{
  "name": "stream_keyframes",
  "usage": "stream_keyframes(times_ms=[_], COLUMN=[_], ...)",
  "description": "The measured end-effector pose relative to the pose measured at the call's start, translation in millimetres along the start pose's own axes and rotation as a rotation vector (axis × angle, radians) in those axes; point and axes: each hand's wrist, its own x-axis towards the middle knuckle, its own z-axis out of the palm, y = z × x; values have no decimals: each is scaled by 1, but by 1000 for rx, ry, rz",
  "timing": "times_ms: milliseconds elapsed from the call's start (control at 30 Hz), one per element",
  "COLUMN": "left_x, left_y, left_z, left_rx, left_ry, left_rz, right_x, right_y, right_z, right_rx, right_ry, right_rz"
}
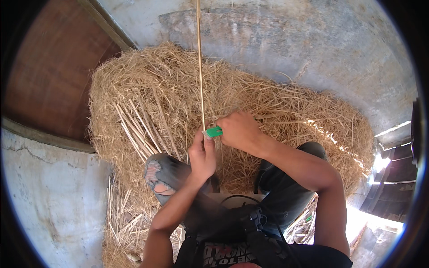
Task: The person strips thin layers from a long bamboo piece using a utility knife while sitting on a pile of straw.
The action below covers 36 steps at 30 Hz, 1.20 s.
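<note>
My left hand (203,154) grips the lower end of a long thin cane (200,76), which rises almost straight up past the top of the view. In my right fist (241,131) is a green box cutter (214,131) with a short blade (204,132) showing. The blade lies against the cane just by my left thumb and fingertips. Both hands meet in front of my knees, over a heap of dry shavings.
The straw-coloured shavings (268,100) pile up against a grey wall (286,40). Several cut strips (138,129) lie on the heap by my left knee (163,172). A brown door or panel (53,76) stands at the left; sunlight enters through slatted boards (393,187) at the right.
</note>
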Motion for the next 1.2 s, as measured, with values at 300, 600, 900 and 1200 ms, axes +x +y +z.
stream_keyframes(times_ms=[300, 600, 900, 1200], left_x=[-3, -6, -65, -95], left_y=[-8, 10, 55, 70], left_z=[-2, -9, -28, -76], left_rx=[-7, 24, 31, 295], left_ry=[-8, 47, -32, -259], left_rz=[7, 18, -38, -79], right_x=[13, 29, 55, 65], right_y=[-4, -6, 14, 77], right_z=[22, 12, -40, -57], right_rx=[-82, -152, -114, -74], right_ry=[85, 247, 312, 447], right_rz=[48, 2, 202, 406])
